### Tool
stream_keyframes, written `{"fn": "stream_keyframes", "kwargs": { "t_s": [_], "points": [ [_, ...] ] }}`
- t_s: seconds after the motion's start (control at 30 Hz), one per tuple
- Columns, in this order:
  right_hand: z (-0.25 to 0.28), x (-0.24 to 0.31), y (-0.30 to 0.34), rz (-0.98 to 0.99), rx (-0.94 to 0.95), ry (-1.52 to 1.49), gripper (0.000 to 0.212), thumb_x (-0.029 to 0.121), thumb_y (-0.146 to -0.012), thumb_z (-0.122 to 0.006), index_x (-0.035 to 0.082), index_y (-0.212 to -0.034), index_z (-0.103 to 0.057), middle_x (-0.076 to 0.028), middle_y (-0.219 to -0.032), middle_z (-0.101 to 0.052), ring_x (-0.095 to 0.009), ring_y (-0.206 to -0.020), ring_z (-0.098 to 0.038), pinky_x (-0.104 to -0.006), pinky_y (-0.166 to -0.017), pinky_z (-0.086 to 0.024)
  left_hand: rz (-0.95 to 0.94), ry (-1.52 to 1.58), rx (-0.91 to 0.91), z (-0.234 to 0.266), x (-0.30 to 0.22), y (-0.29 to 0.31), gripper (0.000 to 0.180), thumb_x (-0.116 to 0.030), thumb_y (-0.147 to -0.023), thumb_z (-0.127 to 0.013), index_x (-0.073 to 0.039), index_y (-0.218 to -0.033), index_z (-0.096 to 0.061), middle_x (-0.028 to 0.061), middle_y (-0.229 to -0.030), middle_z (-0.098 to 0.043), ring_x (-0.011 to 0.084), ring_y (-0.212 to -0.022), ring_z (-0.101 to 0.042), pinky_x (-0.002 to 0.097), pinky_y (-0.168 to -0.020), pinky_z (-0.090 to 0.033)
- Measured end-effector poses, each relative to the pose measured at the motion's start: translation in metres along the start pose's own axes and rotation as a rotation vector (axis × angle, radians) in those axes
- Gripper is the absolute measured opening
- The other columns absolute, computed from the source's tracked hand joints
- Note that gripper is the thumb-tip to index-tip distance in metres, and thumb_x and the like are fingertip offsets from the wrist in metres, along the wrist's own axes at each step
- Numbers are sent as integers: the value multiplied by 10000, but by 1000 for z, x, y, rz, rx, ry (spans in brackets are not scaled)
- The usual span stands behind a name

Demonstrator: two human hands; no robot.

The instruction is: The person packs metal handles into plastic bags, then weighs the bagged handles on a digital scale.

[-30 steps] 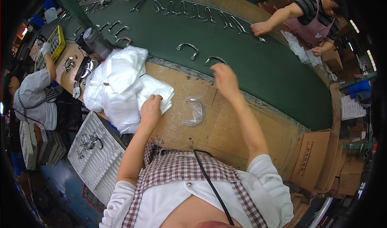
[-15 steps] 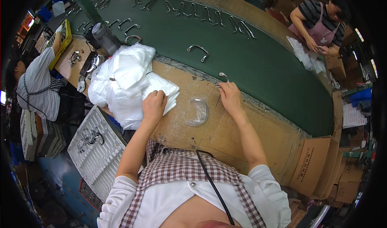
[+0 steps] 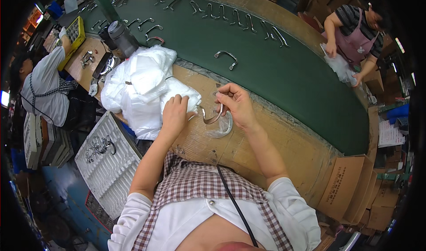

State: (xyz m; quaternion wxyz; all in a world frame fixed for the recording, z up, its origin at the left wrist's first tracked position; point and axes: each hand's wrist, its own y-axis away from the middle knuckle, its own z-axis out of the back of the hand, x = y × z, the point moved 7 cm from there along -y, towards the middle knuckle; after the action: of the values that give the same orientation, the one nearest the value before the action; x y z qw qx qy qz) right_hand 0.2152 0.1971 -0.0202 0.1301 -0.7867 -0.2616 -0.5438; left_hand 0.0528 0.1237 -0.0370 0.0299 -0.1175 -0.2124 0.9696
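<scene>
Right hand [image 3: 239,109] grip: thumb and fingertips pinch one end of a curved chrome handle [image 3: 208,122].
Handle's place: above the cardboard [image 3: 284,133], at that hand's 8 o'clock.
Left hand [image 3: 174,114]: bent fingers beside the white bags [image 3: 140,84], at its 10 o'clock; cannot tell whether it grasps one.
Bagged handle [image 3: 229,125]: right hand's 7 o'clock.
Green belt [image 3: 297,98]: loose handle [image 3: 230,53] at 12 o'clock.
</scene>
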Motion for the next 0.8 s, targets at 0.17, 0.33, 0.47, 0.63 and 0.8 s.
{"fn": "stream_keyframes", "kwargs": {
  "t_s": [0.17, 0.33, 0.47, 0.63, 0.8],
  "points": [
    [5, -3, 8, 73, 3, 198, 99, 75, -919, -617, 5, -983, -589, -48, -795, -633, -94, -596, -629, -205, -449, -478, 121, -29, 89, -40, 39, 17, 176, -130, -788, -700, -30, -909, -621, 132, -785, -604, 306, -732, -621, 397, -622, -484],
    [12, -4, 10, 38, -3, 132, 86, 77, -921, -614, 14, -975, -590, -50, -789, -637, -95, -596, -630, -202, -453, -481, 313, 326, -16, -10, 40, 2, 82, -143, -836, -679, -68, -858, -657, 99, -812, -659, 272, -691, -640, 368, -590, -474],
    [0, 0, 8, -30, 29, -13, 96, 89, -920, -617, 9, -958, -580, -51, -792, -618, -103, -599, -630, -204, -472, -487, 293, 432, -154, 20, 29, -2, 85, -121, -830, -684, -76, -902, -680, 95, -794, -648, 263, -675, -624, 355, -583, -464],
    [-3, -13, 1, -82, -12, -215, 86, 91, -932, -595, 14, -957, -568, -74, -841, -628, -122, -621, -640, -209, -510, -501, 169, 658, -154, 43, -3, 4, 94, 14, -834, -636, -27, -913, -667, 98, -729, -591, 225, -651, -601, 318, -576, -454],
    [-15, -13, 24, 126, -220, -66, 69, 78, -948, -543, 15, -971, -560, -136, -971, -624, -181, -773, -659, -251, -586, -525, 163, 765, -200, 61, -30, 12, 49, 19, -831, -660, -1, -871, -640, 107, -709, -588, 202, -581, -590, 296, -528, -448]
  ]
}}
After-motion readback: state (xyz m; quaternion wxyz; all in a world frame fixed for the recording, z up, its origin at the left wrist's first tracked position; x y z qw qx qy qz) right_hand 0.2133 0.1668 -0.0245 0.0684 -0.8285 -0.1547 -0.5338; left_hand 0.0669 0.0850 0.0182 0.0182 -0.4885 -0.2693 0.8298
